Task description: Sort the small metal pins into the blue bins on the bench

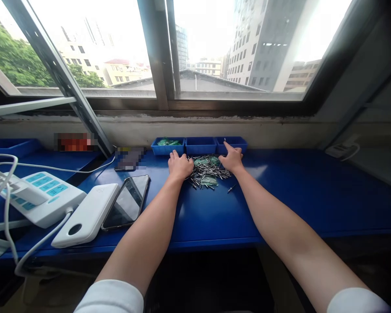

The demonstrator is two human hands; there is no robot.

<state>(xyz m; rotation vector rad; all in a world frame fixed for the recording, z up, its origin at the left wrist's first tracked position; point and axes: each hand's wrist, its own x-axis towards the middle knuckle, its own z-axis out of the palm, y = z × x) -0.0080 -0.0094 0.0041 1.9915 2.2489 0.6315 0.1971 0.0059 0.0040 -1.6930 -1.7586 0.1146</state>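
A pile of thin metal rivet-like pieces [203, 171] lies on the blue table, with green packets [210, 180] among them. At the pile's left edge is my left hand [180, 166], fingers bent and spread a little, with nothing visible in it. My right hand [231, 157] is at the pile's right edge by the right blue bin [240, 142], index finger extended and thumb apart. A tiny piece shows by that fingertip; whether it is held is unclear. The left bin [159, 150] contains green packets. The middle bin [200, 150] stands between the two others.
A phone [127, 202], a white power bank [84, 215] and a white power strip [47, 195] with cables lie at the left. One loose piece [231, 189] sits right of the pile. Behind the bins are a wall and window; a metal post [81, 102] rises at the left.
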